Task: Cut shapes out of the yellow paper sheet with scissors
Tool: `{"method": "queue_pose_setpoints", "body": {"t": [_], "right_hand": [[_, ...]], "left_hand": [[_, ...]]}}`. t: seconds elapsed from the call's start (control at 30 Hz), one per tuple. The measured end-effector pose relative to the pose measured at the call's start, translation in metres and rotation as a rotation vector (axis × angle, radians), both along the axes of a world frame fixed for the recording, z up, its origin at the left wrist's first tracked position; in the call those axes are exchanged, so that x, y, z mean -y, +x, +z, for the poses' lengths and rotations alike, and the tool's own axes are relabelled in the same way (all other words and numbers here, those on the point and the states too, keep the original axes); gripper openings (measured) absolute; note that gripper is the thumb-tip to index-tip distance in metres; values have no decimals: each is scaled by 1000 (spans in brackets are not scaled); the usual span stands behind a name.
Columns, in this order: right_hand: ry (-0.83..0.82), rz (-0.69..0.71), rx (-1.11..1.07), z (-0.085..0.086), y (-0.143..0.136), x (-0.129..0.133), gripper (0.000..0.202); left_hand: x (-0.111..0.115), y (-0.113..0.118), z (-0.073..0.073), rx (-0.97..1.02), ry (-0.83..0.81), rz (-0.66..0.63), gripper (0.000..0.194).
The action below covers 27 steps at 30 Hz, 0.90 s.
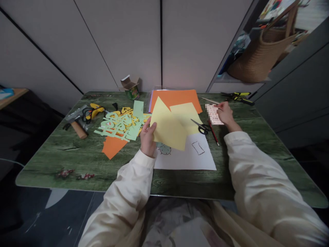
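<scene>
My left hand [148, 139] pinches the left edge of a yellow paper sheet [168, 128], held above the table. Under it lie another yellow sheet [191, 111] and a white sheet [205, 159] with drawn shapes. Black-handled scissors [203, 129] rest on the lower yellow sheet's right side. On the right, my right hand [225, 113] is closed at the right edge of a pink patterned card [212, 111]; whether its fingers grip anything is hidden. A dark red pencil [214, 134] lies just below the card.
Green and yellow paper cutouts [120, 123] are heaped left of centre, by an orange piece [113, 147]. A hammer [78, 129], yellow tool [96, 110] and open box [131, 90] stand or lie beyond. Orange sheets [180, 97] are at the back; yellow-black pliers [239, 97] lie back right.
</scene>
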State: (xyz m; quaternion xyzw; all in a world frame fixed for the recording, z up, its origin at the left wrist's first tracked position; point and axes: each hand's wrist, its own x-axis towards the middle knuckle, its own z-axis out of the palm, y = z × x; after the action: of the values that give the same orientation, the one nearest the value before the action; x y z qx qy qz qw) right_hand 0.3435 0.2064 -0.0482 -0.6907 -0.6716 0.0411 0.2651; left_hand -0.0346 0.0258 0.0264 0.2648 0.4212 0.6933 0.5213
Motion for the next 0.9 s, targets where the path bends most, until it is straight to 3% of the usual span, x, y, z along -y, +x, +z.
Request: {"method": "queue_pose_setpoints", "body": {"t": [0.13, 0.4, 0.67, 0.9], "right_hand": [[-36, -22, 64, -3, -3, 1, 35], [52, -7, 56, -2, -4, -2, 38], [-48, 8, 54, 0, -2, -13, 38], [-98, 40, 69, 18, -21, -3, 31]], "left_hand": [[-1, 0, -1, 18, 5, -14, 65], [-2, -1, -5, 18, 7, -24, 66], [-2, -1, -2, 18, -20, -22, 66], [-3, -1, -3, 1, -9, -21, 66]]}}
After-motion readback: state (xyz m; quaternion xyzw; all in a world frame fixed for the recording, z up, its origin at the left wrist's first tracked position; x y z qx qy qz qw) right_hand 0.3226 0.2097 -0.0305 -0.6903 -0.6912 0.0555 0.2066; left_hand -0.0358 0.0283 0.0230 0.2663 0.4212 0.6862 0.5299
